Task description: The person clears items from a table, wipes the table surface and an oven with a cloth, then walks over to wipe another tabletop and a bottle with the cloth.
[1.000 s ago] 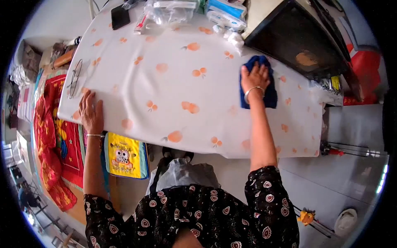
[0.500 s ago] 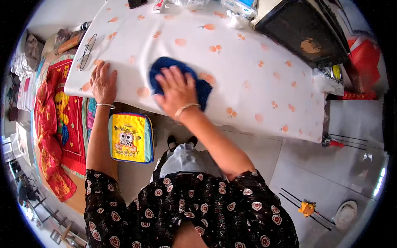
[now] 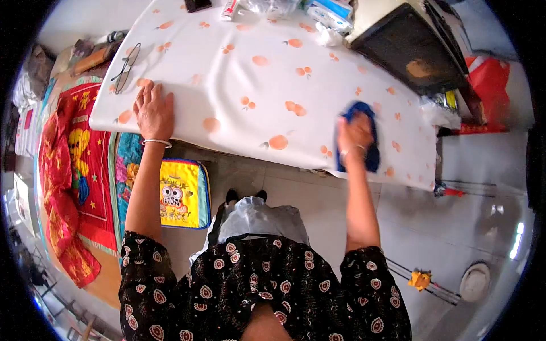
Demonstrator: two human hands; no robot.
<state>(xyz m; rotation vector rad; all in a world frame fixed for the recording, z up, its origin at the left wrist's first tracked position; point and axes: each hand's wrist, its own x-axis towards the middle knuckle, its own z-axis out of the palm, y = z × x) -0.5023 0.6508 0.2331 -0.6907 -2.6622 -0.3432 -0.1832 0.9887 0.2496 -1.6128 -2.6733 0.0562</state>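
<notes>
A dark blue cloth (image 3: 372,153) lies on the white tablecloth (image 3: 239,74) printed with orange fruit, near the table's right front edge. My right hand (image 3: 356,133) presses on the cloth from above, blurred by motion. At the left front edge, my left hand (image 3: 154,113) rests flat on the tablecloth, fingers stretched out, holding nothing. A pair of eyeglasses (image 3: 126,68) lies on the table just beyond my left hand. Soft wrinkles run through the tablecloth between my hands.
A dark-fronted box (image 3: 418,48) stands at the back right, with a clear plastic bag (image 3: 441,113) beside it. A blue and white packet (image 3: 330,12) and a black phone-like object (image 3: 197,4) lie at the back. Below the front edge is a yellow cartoon cushion (image 3: 185,193).
My right hand has moved right along the table with the blue cloth. My left hand stays on the left edge. The view has shifted slightly.
</notes>
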